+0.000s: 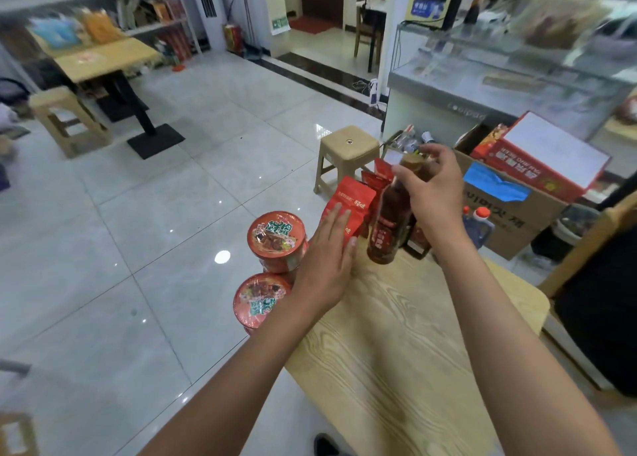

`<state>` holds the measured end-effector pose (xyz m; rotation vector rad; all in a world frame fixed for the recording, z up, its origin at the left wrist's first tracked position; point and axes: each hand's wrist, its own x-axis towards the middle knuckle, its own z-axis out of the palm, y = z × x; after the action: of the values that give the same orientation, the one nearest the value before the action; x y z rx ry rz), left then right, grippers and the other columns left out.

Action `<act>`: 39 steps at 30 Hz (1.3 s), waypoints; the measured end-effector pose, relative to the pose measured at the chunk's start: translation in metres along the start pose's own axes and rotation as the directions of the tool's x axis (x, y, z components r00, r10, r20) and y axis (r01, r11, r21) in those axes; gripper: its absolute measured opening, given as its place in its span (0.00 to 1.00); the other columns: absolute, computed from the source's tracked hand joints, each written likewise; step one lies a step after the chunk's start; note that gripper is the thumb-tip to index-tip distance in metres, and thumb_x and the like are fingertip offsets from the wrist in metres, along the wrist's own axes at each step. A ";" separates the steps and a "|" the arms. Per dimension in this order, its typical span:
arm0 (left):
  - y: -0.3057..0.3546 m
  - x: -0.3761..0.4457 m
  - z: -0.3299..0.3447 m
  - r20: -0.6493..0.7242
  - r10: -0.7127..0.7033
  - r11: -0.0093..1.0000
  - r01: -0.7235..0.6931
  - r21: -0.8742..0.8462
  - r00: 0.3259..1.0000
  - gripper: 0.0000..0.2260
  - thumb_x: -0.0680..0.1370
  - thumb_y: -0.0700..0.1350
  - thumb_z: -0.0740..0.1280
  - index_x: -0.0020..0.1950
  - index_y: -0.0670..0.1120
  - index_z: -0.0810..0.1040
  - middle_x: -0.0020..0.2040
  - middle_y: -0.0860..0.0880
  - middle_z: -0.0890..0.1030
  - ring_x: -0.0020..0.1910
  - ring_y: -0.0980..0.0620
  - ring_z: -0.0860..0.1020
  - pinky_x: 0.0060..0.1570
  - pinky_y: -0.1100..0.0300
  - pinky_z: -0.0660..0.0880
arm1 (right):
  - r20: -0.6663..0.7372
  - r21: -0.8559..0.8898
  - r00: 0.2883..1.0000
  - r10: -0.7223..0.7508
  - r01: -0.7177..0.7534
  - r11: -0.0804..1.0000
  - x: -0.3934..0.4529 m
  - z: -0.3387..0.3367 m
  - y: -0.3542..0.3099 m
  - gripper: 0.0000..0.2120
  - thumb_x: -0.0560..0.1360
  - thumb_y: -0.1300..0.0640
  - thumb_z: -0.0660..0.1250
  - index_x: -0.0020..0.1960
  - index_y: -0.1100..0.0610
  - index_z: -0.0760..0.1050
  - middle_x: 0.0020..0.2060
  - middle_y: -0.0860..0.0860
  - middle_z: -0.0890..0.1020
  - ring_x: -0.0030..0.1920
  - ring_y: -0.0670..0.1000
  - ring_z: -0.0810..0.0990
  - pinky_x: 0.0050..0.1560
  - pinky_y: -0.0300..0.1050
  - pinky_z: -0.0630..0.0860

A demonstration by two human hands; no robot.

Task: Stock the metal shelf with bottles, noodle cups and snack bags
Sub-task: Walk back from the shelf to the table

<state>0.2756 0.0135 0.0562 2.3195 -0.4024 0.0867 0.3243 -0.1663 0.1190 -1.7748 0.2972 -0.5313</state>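
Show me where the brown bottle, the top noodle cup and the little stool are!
brown bottle [387, 226], head view, on its dark body near the label.
top noodle cup [275, 231], head view, on its printed lid.
little stool [348, 145], head view, on its flat seat.

right hand [432, 193] round bottle [389, 221] (tilted)
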 end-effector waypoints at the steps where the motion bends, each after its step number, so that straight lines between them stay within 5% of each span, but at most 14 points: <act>1: 0.004 -0.002 -0.004 -0.015 -0.005 0.999 0.005 -0.054 1.000 0.25 0.83 0.54 0.57 0.79 0.51 0.55 0.79 0.52 0.56 0.77 0.54 0.56 0.74 0.50 0.61 | 0.017 0.028 1.000 -0.019 0.019 0.999 -0.003 0.001 -0.016 0.18 0.72 0.52 0.75 0.57 0.45 0.71 0.50 0.46 0.83 0.49 0.44 0.82 0.50 0.44 0.79; 6: 0.013 -0.014 -0.034 -0.038 -0.172 0.951 0.156 -0.266 0.984 0.39 0.73 0.58 0.73 0.78 0.56 0.55 0.76 0.54 0.63 0.70 0.57 0.64 0.64 0.58 0.65 | 0.126 0.216 0.980 -0.152 0.122 0.969 -0.037 0.026 -0.092 0.16 0.73 0.55 0.74 0.58 0.54 0.75 0.48 0.49 0.85 0.45 0.46 0.84 0.43 0.36 0.80; 9: -0.001 -0.031 -0.062 -0.108 -0.228 0.939 0.190 -0.287 0.968 0.46 0.65 0.64 0.77 0.75 0.61 0.55 0.74 0.56 0.66 0.71 0.55 0.67 0.66 0.53 0.69 | 0.209 0.315 0.952 -0.224 0.151 0.937 -0.062 0.057 -0.132 0.15 0.73 0.57 0.74 0.58 0.58 0.76 0.48 0.51 0.85 0.46 0.46 0.84 0.41 0.35 0.79; 14: -0.030 -0.080 -0.139 -0.345 -0.317 0.912 0.185 -0.365 0.884 0.37 0.64 0.58 0.80 0.68 0.59 0.65 0.62 0.58 0.73 0.59 0.58 0.75 0.59 0.53 0.77 | 0.376 0.439 0.862 -0.341 0.158 0.884 -0.115 0.137 -0.191 0.14 0.72 0.59 0.75 0.55 0.61 0.78 0.41 0.49 0.86 0.44 0.48 0.85 0.44 0.42 0.81; 22: -0.098 -0.225 -0.284 -0.695 -0.511 0.859 0.293 -0.419 0.505 0.35 0.66 0.51 0.80 0.68 0.58 0.66 0.61 0.59 0.75 0.55 0.58 0.77 0.50 0.65 0.77 | 0.700 0.494 0.581 -0.415 0.026 0.869 -0.268 0.277 -0.281 0.18 0.72 0.50 0.75 0.59 0.55 0.78 0.51 0.50 0.85 0.51 0.48 0.84 0.47 0.41 0.81; 25: -0.119 -0.308 -0.334 -0.789 -0.512 0.851 0.321 -0.415 0.340 0.34 0.65 0.50 0.81 0.65 0.60 0.67 0.58 0.61 0.75 0.54 0.59 0.77 0.52 0.57 0.80 | 0.782 0.514 0.411 -0.468 -0.002 0.858 -0.353 0.317 -0.311 0.19 0.73 0.47 0.74 0.60 0.54 0.79 0.51 0.49 0.85 0.52 0.48 0.84 0.50 0.47 0.81; 27: -0.129 -0.370 -0.366 -0.846 -0.488 0.848 0.348 -0.401 0.213 0.34 0.64 0.49 0.81 0.62 0.63 0.67 0.55 0.63 0.75 0.53 0.62 0.76 0.52 0.54 0.80 | 0.810 0.550 0.278 -0.515 -0.060 0.833 -0.417 0.340 -0.329 0.15 0.75 0.46 0.70 0.58 0.53 0.80 0.51 0.48 0.85 0.52 0.47 0.84 0.53 0.48 0.81; 30: -0.135 -0.459 -0.405 -0.900 -0.436 0.824 0.417 -0.384 0.033 0.34 0.62 0.51 0.81 0.61 0.66 0.67 0.54 0.64 0.75 0.53 0.62 0.77 0.52 0.55 0.79 | 0.848 0.528 0.170 -0.501 -0.205 0.824 -0.515 0.365 -0.355 0.14 0.80 0.45 0.62 0.53 0.53 0.81 0.47 0.49 0.86 0.48 0.46 0.84 0.49 0.44 0.80; 34: -0.127 -0.573 -0.455 -0.937 -0.308 0.773 0.531 -0.348 -0.167 0.32 0.61 0.51 0.82 0.58 0.64 0.68 0.52 0.64 0.76 0.51 0.66 0.76 0.50 0.67 0.74 | 0.881 0.438 -0.013 -0.472 -0.351 0.827 -0.642 0.396 -0.379 0.19 0.83 0.49 0.55 0.50 0.58 0.81 0.46 0.54 0.86 0.51 0.53 0.84 0.52 0.51 0.79; 39: -0.107 -0.688 -0.503 -0.912 -0.158 0.718 0.589 -0.370 -0.379 0.34 0.59 0.50 0.82 0.59 0.63 0.69 0.54 0.59 0.79 0.52 0.59 0.79 0.54 0.52 0.78 | 0.826 0.453 -0.201 -0.528 -0.323 0.831 -0.776 0.406 -0.396 0.18 0.84 0.52 0.54 0.50 0.57 0.81 0.47 0.54 0.85 0.49 0.51 0.84 0.48 0.47 0.79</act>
<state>-0.3137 0.6191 0.2113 1.5976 1.4602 1.6547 -0.1718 0.6436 0.2668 -1.0506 -1.1801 0.8460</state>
